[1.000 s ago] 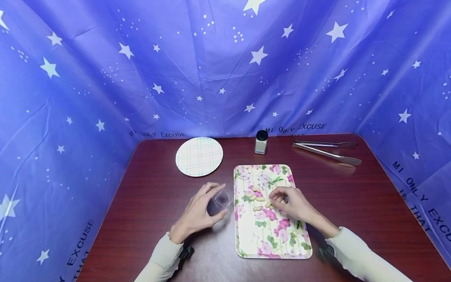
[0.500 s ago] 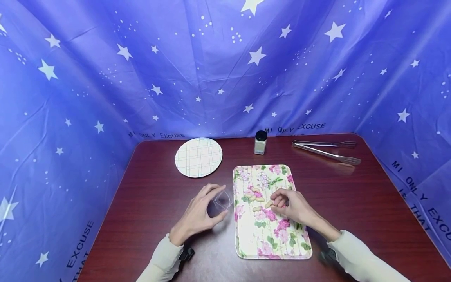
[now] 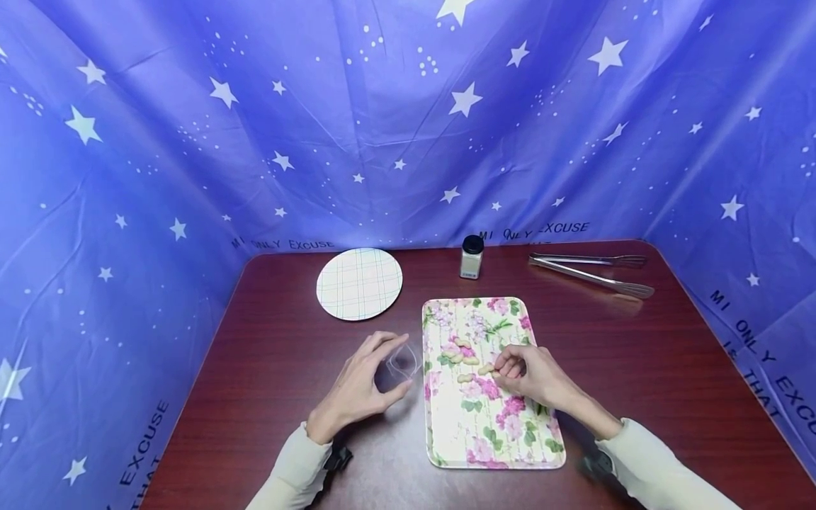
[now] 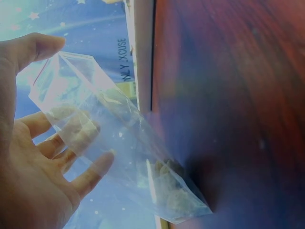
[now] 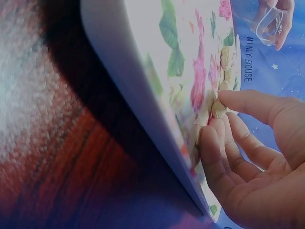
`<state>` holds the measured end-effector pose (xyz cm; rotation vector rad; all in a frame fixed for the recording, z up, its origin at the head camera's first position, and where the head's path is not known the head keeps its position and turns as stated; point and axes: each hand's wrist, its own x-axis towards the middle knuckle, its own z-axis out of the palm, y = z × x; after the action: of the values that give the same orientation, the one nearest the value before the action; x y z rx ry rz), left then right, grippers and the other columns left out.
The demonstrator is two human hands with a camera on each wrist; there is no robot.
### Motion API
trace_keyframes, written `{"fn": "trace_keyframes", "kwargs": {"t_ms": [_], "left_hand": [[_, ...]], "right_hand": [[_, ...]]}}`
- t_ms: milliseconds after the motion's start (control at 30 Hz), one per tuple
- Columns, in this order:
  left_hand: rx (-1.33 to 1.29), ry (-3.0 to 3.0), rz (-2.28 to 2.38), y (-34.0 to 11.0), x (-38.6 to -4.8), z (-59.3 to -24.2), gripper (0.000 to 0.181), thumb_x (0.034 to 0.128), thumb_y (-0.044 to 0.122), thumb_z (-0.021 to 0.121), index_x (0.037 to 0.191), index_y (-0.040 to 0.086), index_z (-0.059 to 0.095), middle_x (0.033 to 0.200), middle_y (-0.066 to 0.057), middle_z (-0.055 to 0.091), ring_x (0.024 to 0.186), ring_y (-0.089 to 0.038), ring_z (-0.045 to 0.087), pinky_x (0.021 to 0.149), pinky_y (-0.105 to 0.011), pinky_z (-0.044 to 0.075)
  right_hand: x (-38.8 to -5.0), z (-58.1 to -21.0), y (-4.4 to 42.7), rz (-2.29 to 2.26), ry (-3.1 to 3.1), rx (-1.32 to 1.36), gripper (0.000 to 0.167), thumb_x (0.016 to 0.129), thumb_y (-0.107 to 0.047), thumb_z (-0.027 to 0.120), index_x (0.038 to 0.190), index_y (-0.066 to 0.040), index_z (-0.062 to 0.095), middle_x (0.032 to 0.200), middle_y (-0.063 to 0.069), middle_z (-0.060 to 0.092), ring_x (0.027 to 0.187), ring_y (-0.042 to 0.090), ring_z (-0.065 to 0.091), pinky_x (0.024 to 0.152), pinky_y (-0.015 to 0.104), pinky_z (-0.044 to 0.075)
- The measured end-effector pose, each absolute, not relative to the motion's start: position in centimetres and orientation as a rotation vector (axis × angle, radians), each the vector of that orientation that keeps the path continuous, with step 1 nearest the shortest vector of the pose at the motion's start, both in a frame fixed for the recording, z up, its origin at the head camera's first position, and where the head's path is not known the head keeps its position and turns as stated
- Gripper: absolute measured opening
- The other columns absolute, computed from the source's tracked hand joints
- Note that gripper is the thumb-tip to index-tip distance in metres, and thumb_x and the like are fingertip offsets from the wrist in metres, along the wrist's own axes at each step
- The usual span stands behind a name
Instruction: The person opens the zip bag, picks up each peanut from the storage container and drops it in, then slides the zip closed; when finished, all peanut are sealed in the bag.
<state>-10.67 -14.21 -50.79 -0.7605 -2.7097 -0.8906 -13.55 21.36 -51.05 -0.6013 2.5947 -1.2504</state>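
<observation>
On my remote feed, the left sleeve point(image 3: 290, 460) and right sleeve point(image 3: 659, 464) are matching off-white, long, plain and softly wrinkled. A black, blocky device point(image 3: 338, 458) sits by the left sleeve's end; a dark unit point(image 3: 598, 464) by the right one is too blurred for me to vouch for its shape. Both hands point(image 3: 362, 379) point(image 3: 538, 375) are bare.

In front of me the reddish-brown wood-grain desk point(image 3: 274, 340), its far corners rounded, is enclosed ahead and on both sides by creased blue-violet curtains point(image 3: 357, 142) printed with white stars point(image 3: 466, 99) and black capital lettering point(image 3: 312, 245), light glaring off its nearer surface.
</observation>
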Motion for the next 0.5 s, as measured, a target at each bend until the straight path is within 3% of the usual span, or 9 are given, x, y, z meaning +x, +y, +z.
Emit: {"fn": "trace_keyframes", "kwargs": {"t_ms": [500], "left_hand": [[-0.757,-2.715,-0.892,-14.07,-10.52,-50.76,0.076,0.084,0.042,0.082,0.152,0.022,0.055,0.138,0.006,0.057,0.119,-0.009,0.057,0.093,-0.036,0.056]], "right_hand": [[-13.86,-50.32,20.67,-1.203,2.661,-0.623,0.007,0.087,-0.003,0.078,0.087,-0.009,0.077,0.074,-0.004,0.069,0.065,0.001,0.059,0.061,0.02,0.051]]}}
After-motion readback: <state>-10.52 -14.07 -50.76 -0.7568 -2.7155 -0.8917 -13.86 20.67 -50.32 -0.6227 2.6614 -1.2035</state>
